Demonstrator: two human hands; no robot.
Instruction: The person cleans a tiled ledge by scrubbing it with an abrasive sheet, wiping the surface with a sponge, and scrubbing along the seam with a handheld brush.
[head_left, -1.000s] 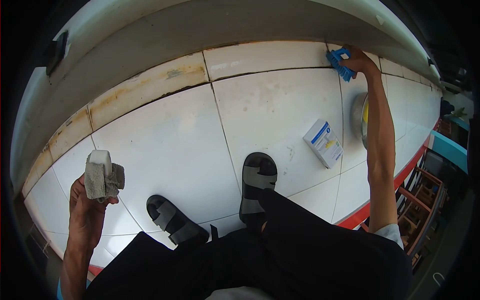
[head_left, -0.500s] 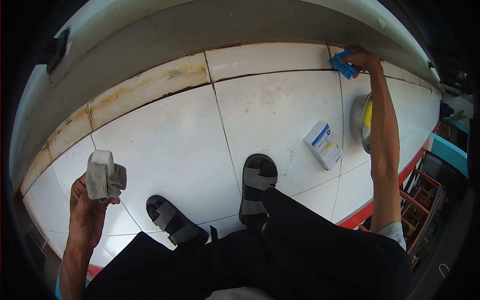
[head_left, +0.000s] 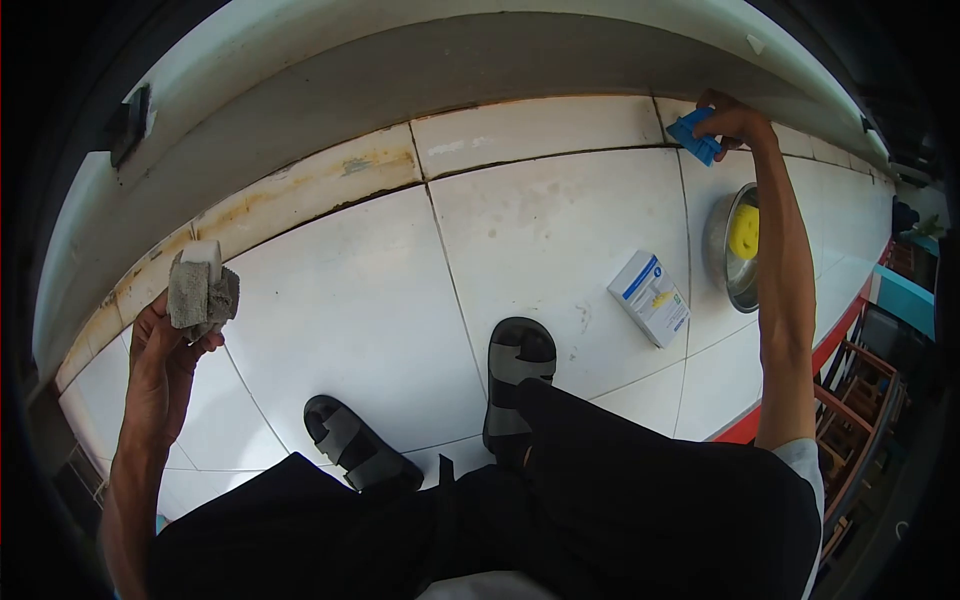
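Note:
My left hand (head_left: pixel 165 345) is raised over the white tiles at the left, fingers closed round a grey cloth (head_left: pixel 190 298) with a white block, like a sponge, sticking out of its top. At the far right, my right hand (head_left: pixel 735 122) grips a small blue scrub brush (head_left: pixel 697 135) against the low tiled skirting; its exact shape is partly covered by the fingers. Beneath my right forearm stands a metal bowl (head_left: pixel 719 240) with a yellow sponge (head_left: pixel 744 232) in it. The forearm hides part of the bowl.
A white and blue box (head_left: pixel 650 298) lies on the tiles left of the bowl. The skirting (head_left: pixel 310 185) carries rust-brown stains below a grey wall. My sandalled feet (head_left: pixel 522 350) stand on the floor. Beyond the red edge at right are wooden chairs (head_left: pixel 860 400).
My left hand has moved up towards the skirting with the cloth and white block. The right hand has shifted slightly right and down in view with the brush, and more of the yellow sponge shows.

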